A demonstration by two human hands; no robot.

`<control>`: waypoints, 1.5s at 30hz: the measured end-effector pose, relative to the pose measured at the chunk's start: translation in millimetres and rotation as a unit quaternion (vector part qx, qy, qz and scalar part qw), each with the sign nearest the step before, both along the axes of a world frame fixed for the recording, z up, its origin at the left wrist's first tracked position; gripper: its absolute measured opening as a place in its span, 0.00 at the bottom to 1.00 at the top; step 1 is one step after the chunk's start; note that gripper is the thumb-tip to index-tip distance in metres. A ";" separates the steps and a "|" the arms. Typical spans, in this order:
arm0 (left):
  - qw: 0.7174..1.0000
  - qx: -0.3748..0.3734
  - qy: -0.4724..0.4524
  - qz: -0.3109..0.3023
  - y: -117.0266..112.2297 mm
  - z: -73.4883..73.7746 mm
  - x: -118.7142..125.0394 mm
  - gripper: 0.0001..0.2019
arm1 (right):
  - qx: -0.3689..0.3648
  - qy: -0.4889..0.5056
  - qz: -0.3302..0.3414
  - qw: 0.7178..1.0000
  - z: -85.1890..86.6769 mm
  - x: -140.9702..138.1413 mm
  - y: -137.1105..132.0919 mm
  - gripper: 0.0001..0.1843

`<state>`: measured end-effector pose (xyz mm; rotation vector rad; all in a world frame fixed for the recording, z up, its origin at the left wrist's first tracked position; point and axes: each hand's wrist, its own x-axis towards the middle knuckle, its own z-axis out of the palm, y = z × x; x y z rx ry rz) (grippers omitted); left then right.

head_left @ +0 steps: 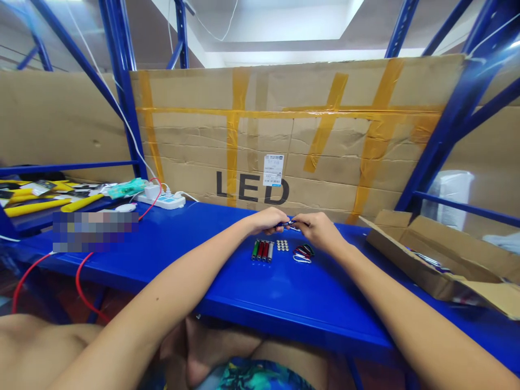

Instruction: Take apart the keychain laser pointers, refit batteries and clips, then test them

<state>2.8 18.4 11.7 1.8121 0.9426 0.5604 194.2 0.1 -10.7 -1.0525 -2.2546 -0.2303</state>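
Note:
My left hand (271,219) and my right hand (317,226) meet above the blue table, both with closed fingers. Between their fingertips is a small dark metal tube (286,223), mostly covered by the left fingers. A bit of shiny silver metal shows below the right fingertips, too small to name. In front of the left hand lies a row of short metal tubes (262,251) in green, red and silver, like mini flashlight bodies. Beside them sit several button cells (283,245) in a grid. Carabiners (303,253) in red, dark green and silver lie in a pile below the right hand.
An open cardboard box (430,271) with some metal pieces stands on the table (252,292) at right. A white power strip (162,200) with cables is at back left, near yellow-handled items (36,197). Behind rises a taped cardboard panel (195,146) between blue posts.

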 end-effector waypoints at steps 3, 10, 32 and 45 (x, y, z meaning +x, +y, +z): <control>0.995 0.094 0.036 0.019 5.2 -0.7 -3.7 0.09 | -0.028 0.018 -0.014 0.999 0.4 0.1 0.0 0.13; 0.865 0.402 0.293 0.056 12.5 -8.2 -17.9 0.11 | -0.100 0.000 -0.043 0.994 -2.2 8.3 6.8 0.11; 0.837 0.355 0.411 -0.067 30.6 -9.9 -15.1 0.15 | -0.143 -0.051 -0.096 0.984 -6.7 -0.4 11.2 0.09; 0.919 0.286 0.270 0.008 39.6 -21.6 -28.5 0.08 | -0.175 0.049 -0.008 0.983 -12.4 -10.7 12.8 0.09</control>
